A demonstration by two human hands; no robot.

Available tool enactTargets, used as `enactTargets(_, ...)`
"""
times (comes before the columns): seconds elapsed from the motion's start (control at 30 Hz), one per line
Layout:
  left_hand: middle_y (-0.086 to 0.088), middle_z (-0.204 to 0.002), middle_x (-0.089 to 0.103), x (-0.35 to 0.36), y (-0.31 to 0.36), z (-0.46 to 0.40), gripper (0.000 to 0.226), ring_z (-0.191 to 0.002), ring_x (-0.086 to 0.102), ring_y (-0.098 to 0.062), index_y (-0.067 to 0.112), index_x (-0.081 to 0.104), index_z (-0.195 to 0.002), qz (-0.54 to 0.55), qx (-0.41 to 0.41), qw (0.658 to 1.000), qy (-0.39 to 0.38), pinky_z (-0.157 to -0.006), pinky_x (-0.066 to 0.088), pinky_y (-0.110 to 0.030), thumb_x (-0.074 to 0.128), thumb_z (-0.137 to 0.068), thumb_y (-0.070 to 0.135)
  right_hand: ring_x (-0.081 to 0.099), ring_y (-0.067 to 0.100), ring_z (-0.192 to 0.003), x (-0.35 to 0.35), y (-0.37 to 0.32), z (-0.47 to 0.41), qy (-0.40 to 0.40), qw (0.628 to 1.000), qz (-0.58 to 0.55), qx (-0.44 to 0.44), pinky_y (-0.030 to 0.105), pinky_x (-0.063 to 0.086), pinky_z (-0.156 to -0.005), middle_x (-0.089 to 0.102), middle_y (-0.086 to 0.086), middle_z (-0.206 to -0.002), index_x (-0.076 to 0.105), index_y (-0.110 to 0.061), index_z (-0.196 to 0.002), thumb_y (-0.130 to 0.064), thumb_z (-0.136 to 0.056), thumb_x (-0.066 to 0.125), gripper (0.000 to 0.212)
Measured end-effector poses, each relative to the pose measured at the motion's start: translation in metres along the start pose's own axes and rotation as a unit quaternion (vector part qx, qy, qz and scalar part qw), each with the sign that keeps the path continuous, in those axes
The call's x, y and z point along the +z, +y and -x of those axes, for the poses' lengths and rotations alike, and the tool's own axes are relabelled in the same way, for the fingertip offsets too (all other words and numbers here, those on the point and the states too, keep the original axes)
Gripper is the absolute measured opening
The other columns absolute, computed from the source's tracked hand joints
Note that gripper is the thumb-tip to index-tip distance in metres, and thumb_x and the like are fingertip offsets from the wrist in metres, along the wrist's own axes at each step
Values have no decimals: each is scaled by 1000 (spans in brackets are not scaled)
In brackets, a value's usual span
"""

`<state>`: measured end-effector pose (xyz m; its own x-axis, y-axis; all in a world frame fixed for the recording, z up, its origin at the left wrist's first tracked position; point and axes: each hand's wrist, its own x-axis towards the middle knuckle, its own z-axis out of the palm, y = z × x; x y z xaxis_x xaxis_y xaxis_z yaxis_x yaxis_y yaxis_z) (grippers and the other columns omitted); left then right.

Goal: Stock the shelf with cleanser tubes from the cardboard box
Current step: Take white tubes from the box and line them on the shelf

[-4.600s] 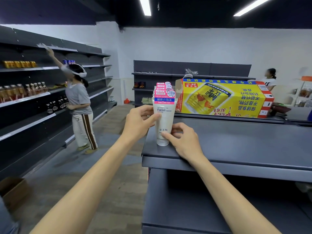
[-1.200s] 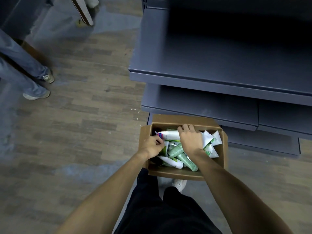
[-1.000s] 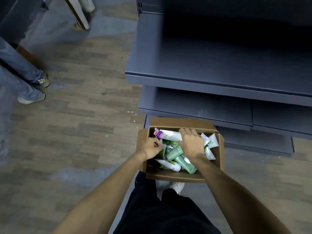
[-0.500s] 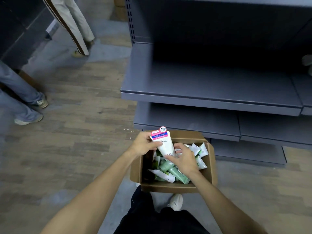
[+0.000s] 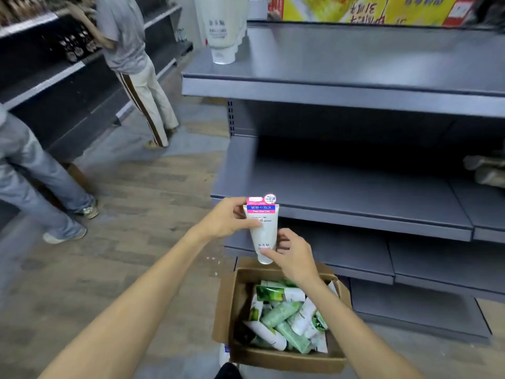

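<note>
I have one white cleanser tube (image 5: pixel 263 231) in both hands, held upright above the cardboard box (image 5: pixel 226 305), cap end down and the pink and blue label end up. My left hand (image 5: pixel 226 220) grips it near the top, thumb across the front just under the label and fingers curled behind. My right hand (image 5: pixel 293 257) pinches the lower end by the cap, thumb in front and fingers wrapped round the back. The tube sits in front of the edge of the middle shelf (image 5: pixel 355 195), clear of the box and not touching any shelf.

The box stands open on the floor (image 5: pixel 123 214) at the foot of the shelving, just beside my foot, and holds a loose heap of green and white tubes (image 5: pixel 284 315) lying at all angles. On the top shelf (image 5: pixel 341 67), near its left end, another white tube (image 5: pixel 222 28) stands cap down, and a yellow carton (image 5: pixel 363 8) lies further back. Across the aisle, two people (image 5: pixel 131 50) stand by another rack with bottles (image 5: pixel 76 46) on it.
</note>
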<state>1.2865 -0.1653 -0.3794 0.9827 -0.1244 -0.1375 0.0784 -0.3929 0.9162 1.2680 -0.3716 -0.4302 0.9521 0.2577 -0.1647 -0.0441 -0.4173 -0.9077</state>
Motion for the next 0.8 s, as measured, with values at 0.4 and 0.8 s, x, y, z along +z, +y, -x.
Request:
enactTargets(0.4,-6,-98,77,-39,72,12,25,-91,74,-23,3,68,-103,33,100,981,160,-81,61,-36,79,-81,7,69,0,-90,-20,-91,-24,27,994,-52,-92,13,55,-70,72,-7,-104,63,-17,-112,-19,-76,84,42)
enactTargets(0.8,-7,-100,77,-97,169,17,27,-93,74,-22,7,68,-106,15,195,965,176,-80,62,-36,80,-81,9,71,4,-85,-50,-188,-30,58,975,-75,-203,27,60,-79,74,-10,-97,66,-20,-108,-22,-76,84,37)
